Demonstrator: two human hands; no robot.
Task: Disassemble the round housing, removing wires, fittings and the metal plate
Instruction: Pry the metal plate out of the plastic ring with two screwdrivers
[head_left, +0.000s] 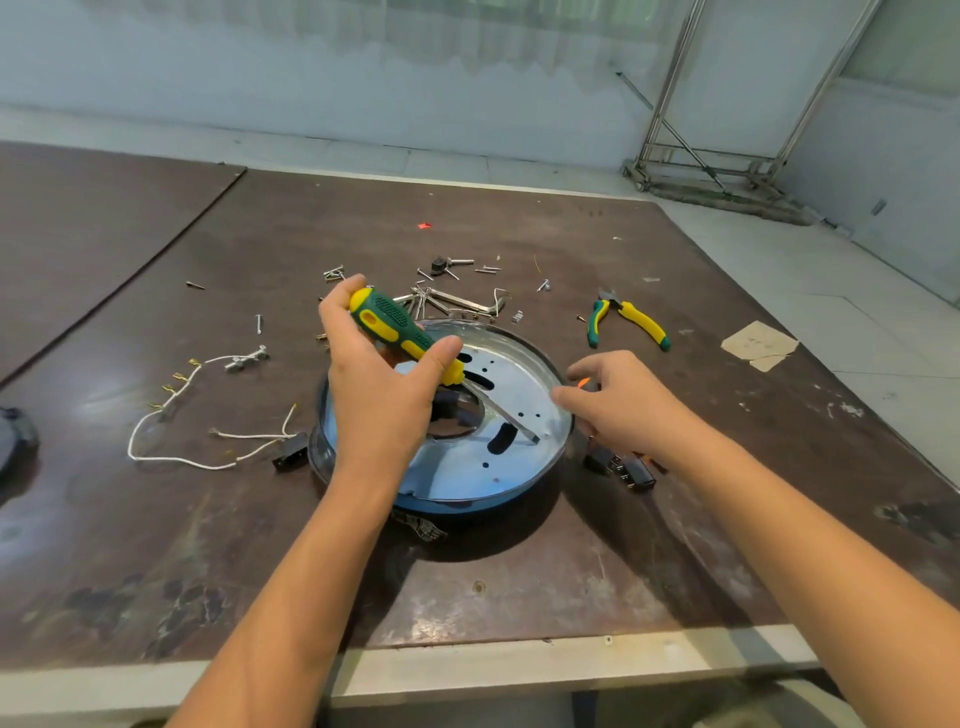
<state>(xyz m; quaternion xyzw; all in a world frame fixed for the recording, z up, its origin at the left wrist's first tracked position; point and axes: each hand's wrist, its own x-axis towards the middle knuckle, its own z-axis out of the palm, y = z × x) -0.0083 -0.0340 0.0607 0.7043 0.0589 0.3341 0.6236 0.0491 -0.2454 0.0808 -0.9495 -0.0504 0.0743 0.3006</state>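
- The worktop (519, 587), dark and scuffed, carried the round housing (470, 503) near its front middle, open side up.
- The metal plate (511, 376) still lay inside the housing, pale, with slots and holes in it.
- The left hand (379, 384) gripped a green-and-yellow screwdriver (397, 330) by the handle, its blade slanting down to the plate close to the right rim.
- The right hand (621, 402) rested at the housing's right rim, fingers curled. I could not tell whether it held anything.
- Black connectors (626, 467) lay just right of the housing.
- White wires (179, 457) with brass terminals trailed off to the left.
- Farther back lay pliers (626, 319), hex keys (460, 304) and loose screws (485, 269).
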